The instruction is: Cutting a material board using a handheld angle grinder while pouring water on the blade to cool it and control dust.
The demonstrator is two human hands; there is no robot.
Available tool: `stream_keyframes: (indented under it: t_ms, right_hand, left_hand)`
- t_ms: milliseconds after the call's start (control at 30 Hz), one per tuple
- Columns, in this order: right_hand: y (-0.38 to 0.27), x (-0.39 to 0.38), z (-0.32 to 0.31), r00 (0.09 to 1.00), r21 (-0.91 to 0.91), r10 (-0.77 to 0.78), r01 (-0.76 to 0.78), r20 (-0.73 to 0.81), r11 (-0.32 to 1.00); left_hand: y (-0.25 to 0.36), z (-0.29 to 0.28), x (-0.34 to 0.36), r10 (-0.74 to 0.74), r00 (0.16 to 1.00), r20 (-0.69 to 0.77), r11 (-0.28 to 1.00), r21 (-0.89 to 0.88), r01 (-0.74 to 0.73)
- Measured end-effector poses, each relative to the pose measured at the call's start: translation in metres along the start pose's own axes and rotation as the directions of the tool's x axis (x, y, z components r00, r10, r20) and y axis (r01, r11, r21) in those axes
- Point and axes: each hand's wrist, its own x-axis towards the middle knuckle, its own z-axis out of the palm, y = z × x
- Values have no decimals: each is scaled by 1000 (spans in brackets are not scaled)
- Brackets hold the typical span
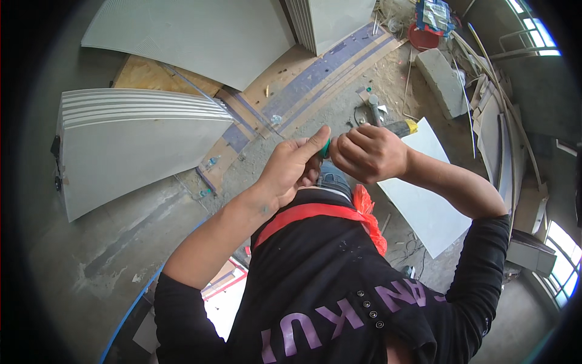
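Note:
In front of my waist, my left hand [290, 165] is closed, thumb extended, on a small green round thing [325, 148]. The fingers cover most of it, and I cannot tell its kind. My right hand [371, 153] is a fist, knuckles up, right beside the green thing. What the fist holds, if anything, is hidden. A grey tool-like piece with a round end [373, 102] shows just beyond this fist. A dark piece with a yellow end [412, 126] shows to its right. Whether either is in my hand or lies behind it, I cannot tell.
Stacks of pale panels [145, 148] stand at left, with more panels [194, 36] at far left. A white board [424, 188] lies right of my legs. Beyond are a concrete block [441, 84], a red basin [423, 37] and long strips along the right wall. Debris litters the floor.

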Motion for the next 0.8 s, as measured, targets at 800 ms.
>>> stream_keyframes:
  t_ms: [800]
  right_hand:
    - [-44,18,-2,616,448,282,-130,735,-884]
  left_hand:
    - [20,-22,-27,779,350,520,82,469,-879]
